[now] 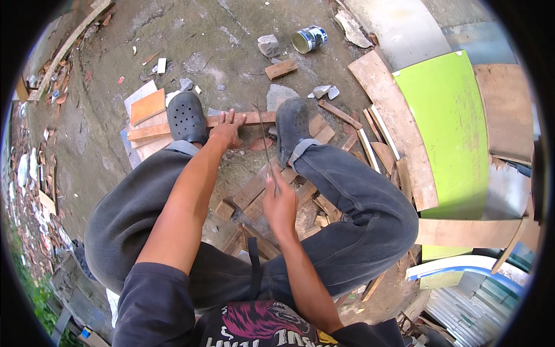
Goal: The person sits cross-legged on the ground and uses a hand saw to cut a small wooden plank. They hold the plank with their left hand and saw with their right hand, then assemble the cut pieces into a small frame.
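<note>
A long narrow wooden strip (254, 118) lies across the ground by my two dark clogs. My left hand (227, 132) presses down on this strip between the clogs, its fingers spread over the wood. In my right hand (280, 202) is a handsaw (265, 141), seen nearly edge-on as a thin line, with my fingers wrapped round its handle. Its blade points away from me and crosses the strip just left of the right clog (292, 124). The left clog (187, 115) rests at the strip's left part. How deep the blade sits in the wood cannot be made out.
Several wood offcuts (251, 194) lie between my legs. An orange-brown wooden block (147, 107) sits beyond the strip's left end. Farther off are a tipped-over can (310, 40) and a grey stone (268, 45). Boards, including a lime-green panel (445, 127), cover the right side.
</note>
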{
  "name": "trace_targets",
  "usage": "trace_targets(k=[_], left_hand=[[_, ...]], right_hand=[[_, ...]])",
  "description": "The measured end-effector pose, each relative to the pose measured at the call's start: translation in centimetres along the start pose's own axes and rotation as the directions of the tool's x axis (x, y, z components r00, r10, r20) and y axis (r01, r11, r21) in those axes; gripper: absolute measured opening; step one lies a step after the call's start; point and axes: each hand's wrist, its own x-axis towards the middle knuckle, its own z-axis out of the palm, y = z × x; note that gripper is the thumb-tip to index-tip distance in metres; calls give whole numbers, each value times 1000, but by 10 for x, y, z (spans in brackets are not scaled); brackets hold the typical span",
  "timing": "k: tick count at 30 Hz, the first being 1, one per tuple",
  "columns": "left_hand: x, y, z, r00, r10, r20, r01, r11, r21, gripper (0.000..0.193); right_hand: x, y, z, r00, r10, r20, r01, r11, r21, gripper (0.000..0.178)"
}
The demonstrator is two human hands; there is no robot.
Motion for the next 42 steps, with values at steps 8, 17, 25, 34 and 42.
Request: trace_targets(k=[8,17,25,34,42], left_hand=[[14,12,-11,993,104,-48,-104,994,16,103],[2,-3,-6,998,60,-34,-60,998,-5,103],[7,2,-10,997,64,-35,-65,998,-10,105],[5,14,-17,996,82,-46,-83,996,-28,104],[4,1,-6,999,37,-30,-38,999,-27,104]], right_hand=[[111,14,43,999,-5,-49,3,999,-34,39],[8,17,10,999,44,25,-46,997,67,40],[82,4,32,998,20,59,-23,998,56,39],[104,35,45,992,-111,-51,114,992,60,41],[3,26,8,1000,-4,16,2,998,71,41]])
